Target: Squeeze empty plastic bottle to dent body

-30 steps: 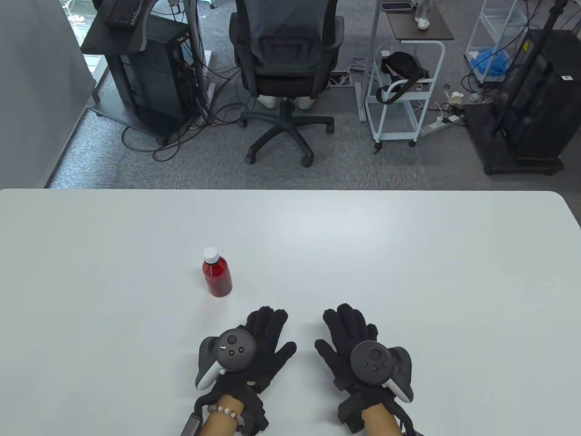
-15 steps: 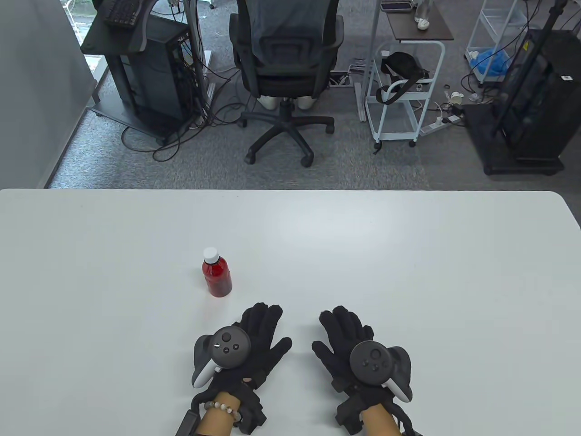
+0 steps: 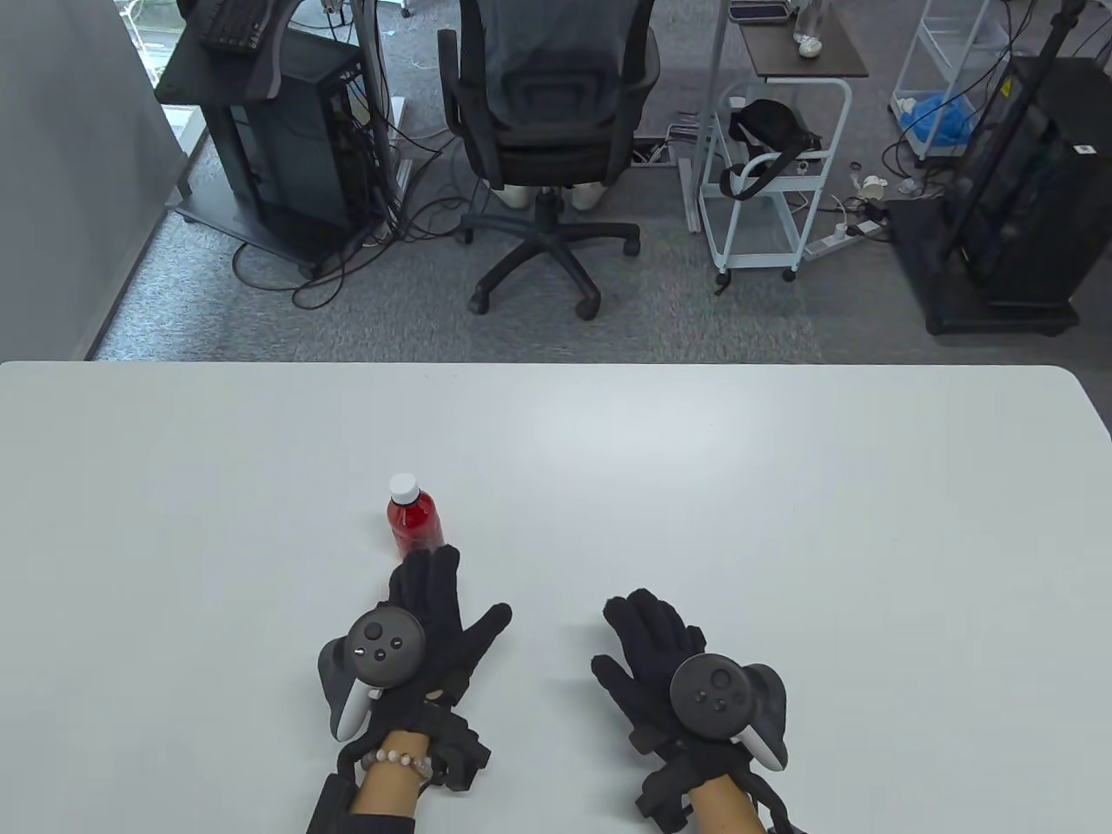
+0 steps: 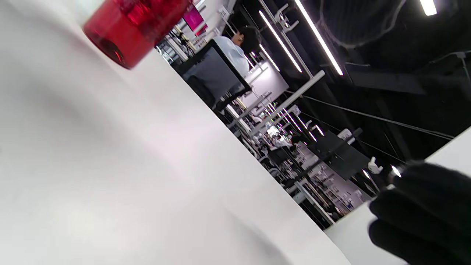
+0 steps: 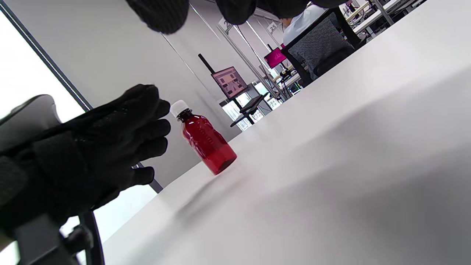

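Reaching toward the bottle (image 3: 414, 524), our left hand (image 3: 426, 630) hovers with fingers spread and nothing held, its fingertips just short of the red body. That bottle stands upright on the table (image 3: 782, 486), white cap up. We judge it light, thin-walled and easily tipped, so we would wrap the mid-body. Our right hand (image 3: 669, 660) rests flat, fingers apart, holding nothing.

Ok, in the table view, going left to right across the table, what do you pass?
Black-gloved left hand reaching toward the small red plastic bottle with a white cap, then the black-gloved right hand resting on the white table.
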